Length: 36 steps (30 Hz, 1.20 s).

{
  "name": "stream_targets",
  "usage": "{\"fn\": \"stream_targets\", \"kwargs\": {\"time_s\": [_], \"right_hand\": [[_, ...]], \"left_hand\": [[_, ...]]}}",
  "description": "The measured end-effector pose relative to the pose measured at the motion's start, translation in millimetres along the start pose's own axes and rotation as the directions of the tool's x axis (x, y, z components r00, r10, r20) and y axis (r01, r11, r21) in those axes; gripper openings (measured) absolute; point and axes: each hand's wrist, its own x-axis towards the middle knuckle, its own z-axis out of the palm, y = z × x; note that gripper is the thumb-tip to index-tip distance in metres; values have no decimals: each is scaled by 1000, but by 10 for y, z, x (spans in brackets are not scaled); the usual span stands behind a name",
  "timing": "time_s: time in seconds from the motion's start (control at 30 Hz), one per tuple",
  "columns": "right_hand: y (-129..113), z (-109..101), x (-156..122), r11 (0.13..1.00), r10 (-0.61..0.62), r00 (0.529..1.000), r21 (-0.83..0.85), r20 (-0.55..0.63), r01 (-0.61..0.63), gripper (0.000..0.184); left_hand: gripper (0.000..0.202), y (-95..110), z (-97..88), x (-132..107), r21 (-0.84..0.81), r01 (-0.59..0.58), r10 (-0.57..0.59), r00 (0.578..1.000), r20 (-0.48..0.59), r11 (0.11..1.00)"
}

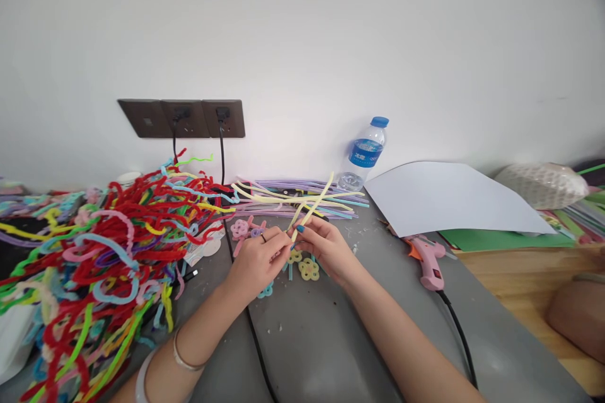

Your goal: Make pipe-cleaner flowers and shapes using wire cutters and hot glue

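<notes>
Between my two hands is a pale yellow pipe cleaner (318,203), bent so that two ends stick up. My left hand (261,257) pinches its lower part. My right hand (327,247) grips it close beside, thumb and fingers pressed together. Just under the hands lies a yellow pipe-cleaner flower (309,269), with part of another yellow one partly covered. A pink flower (239,228) rests left of the fingers, and a blue one (265,290) shows below my left hand. Behind them, straight pipe cleaners (265,199) in yellow, purple and blue lie in a loose row.
A tangled heap of coloured pipe cleaners (123,245) fills the left. A water bottle (367,154) stands by the wall. To the right are white paper (454,198), green sheets (505,239) and a pink glue gun (429,262). A black cable (258,346) crosses the grey table (326,352).
</notes>
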Motion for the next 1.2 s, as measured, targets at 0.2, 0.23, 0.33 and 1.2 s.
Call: {"fn": "stream_targets", "kwargs": {"time_s": [0.2, 0.23, 0.33, 1.2], "right_hand": [[32, -59, 39, 979, -165, 974, -144, -155, 143, 34], [31, -64, 42, 972, -186, 968, -173, -168, 157, 34], [15, -76, 48, 961, -215, 959, -217, -187, 173, 36], [-248, -275, 34, 985, -158, 983, -81, -92, 151, 33]], "left_hand": [[17, 4, -7, -4, -26, 6, -5, 1000, 23, 1000], [17, 7, -8, -4, -32, 10, -10, 1000, 27, 999], [17, 18, -9, -3, -57, 14, -13, 1000, 21, 998], [39, 8, -83, 110, -665, 747, -422, 609, 671, 22]]}}
